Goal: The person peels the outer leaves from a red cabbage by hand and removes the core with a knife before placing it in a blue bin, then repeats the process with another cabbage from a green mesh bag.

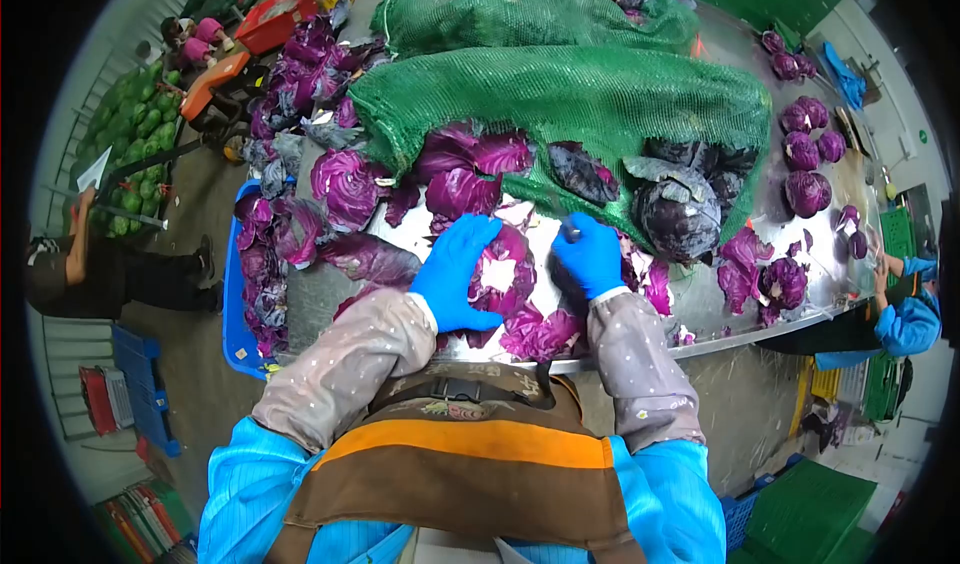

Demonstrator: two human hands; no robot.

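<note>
My left hand (455, 274), in a blue glove, lies with its fingers spread against the left side of a trimmed red cabbage (505, 272) whose pale cut face points up. Just right of that cabbage, my right hand (590, 254), gloved too, has its fingers curled round something dark that I cannot make out. Loose purple leaves (540, 334) lie below the cabbage on the metal table (318, 314). Beyond my hands stretches a green mesh bag (570, 89), with a dark whole cabbage (680, 214) at its right end.
A blue crate (236, 314) full of leaves stands at the table's left. More cabbages (806, 194) sit at the right. One co-worker (905, 314) is at the right edge, another person (80, 274) at the far left. A second mesh bag (530, 14) lies behind.
</note>
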